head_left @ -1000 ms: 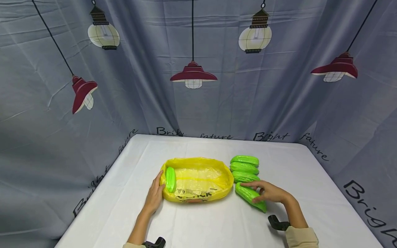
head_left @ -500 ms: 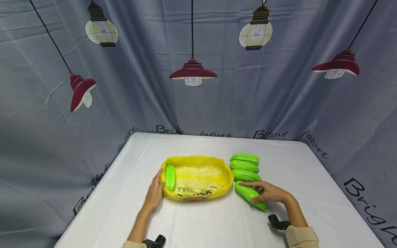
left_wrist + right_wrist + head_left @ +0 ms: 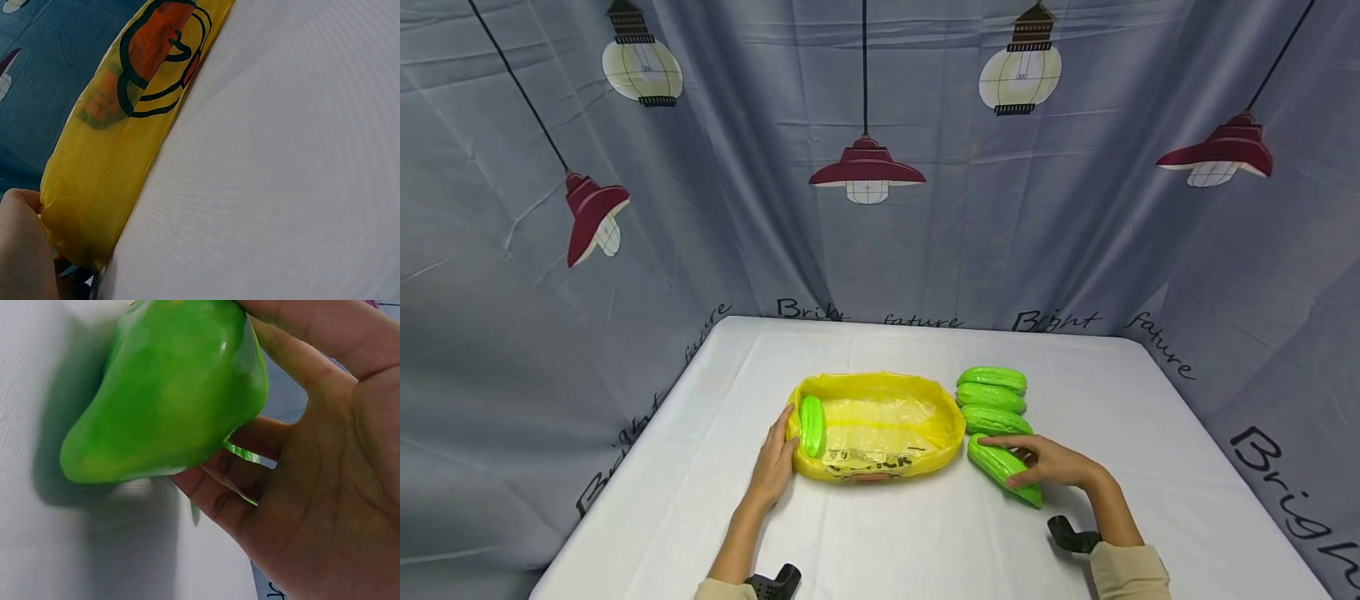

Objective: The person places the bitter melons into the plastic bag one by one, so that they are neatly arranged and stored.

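A bright green bitter melon [image 3: 1011,475] lies at a slant on the white cloth, right of a yellow plastic bag [image 3: 880,477]. My right hand [image 3: 1052,463] grips it from above, thumb on the near side and fingers on the far side. In the right wrist view the melon's pointed end [image 3: 169,394] shows close up under the hand. The bag is spread into an oval with its mouth up, and another bitter melon [image 3: 812,427] lies inside at its left end. My left hand [image 3: 771,467] holds the bag's left end; in the left wrist view the thumb [image 3: 24,199] meets its edge.
Several more bitter melons [image 3: 991,397] lie in a stacked row behind the gripped one, close to the bag's right rim. White cloth [image 3: 880,550] covers the table. A grey curtain [image 3: 895,250] printed with lamps stands around the back and sides.
The head view has tilted slightly, so everything on the table sits a little higher in the picture. Both hands keep their places on the bag and the bitter melon.
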Motion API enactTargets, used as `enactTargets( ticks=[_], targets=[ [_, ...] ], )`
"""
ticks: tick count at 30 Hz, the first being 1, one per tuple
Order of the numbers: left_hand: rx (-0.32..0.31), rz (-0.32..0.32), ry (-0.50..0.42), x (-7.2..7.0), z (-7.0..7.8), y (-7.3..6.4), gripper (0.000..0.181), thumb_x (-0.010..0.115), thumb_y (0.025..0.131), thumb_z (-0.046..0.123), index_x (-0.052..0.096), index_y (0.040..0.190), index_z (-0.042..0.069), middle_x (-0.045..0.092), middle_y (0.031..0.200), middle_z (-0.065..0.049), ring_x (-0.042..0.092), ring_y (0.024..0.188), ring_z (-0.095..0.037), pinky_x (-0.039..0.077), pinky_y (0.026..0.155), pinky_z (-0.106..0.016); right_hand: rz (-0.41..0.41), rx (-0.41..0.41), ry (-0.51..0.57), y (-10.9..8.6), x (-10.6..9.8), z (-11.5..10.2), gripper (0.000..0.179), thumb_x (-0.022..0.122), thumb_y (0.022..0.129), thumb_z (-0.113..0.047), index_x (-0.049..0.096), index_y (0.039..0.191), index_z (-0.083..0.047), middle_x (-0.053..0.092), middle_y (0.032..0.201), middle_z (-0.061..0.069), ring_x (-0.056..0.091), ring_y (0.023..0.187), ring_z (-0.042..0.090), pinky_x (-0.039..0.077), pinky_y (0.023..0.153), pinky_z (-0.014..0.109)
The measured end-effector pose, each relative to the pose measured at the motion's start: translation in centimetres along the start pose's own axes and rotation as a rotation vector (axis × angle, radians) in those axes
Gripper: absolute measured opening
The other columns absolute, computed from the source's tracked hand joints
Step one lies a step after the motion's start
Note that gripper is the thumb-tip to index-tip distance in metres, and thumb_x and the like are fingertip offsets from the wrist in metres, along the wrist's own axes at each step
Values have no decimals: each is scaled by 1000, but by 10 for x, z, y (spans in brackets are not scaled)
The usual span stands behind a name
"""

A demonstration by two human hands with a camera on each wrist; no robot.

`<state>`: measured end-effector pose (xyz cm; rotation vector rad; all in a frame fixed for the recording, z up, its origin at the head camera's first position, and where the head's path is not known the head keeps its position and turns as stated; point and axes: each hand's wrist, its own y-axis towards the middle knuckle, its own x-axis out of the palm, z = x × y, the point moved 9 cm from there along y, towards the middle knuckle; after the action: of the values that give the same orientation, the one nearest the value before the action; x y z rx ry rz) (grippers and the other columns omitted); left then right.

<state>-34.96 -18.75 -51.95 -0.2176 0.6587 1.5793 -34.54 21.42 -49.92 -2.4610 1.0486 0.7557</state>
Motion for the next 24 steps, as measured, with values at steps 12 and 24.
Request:
enactTargets(
  ticks=[12,24],
  targets=[
    [9,-9,-18,1,3,5,53,37,98,17,19,148,20,27,145,-19,24,132,-39,18,105,-56,-24,23,1,-5,-3,-3,70,73,79,-24,41,140,-18,40,141,11,47,110,31,44,86,40],
    [-29,-27,-27,1,-2,2,52,36,99,18,18,148,22,24,147,-18,22,133,-39,17,105,-56,-109,52,66,-11,3,-3,76,74,77,-21,36,143,-20,37,142,15,45,116,37,41,91,52]
  ],
)
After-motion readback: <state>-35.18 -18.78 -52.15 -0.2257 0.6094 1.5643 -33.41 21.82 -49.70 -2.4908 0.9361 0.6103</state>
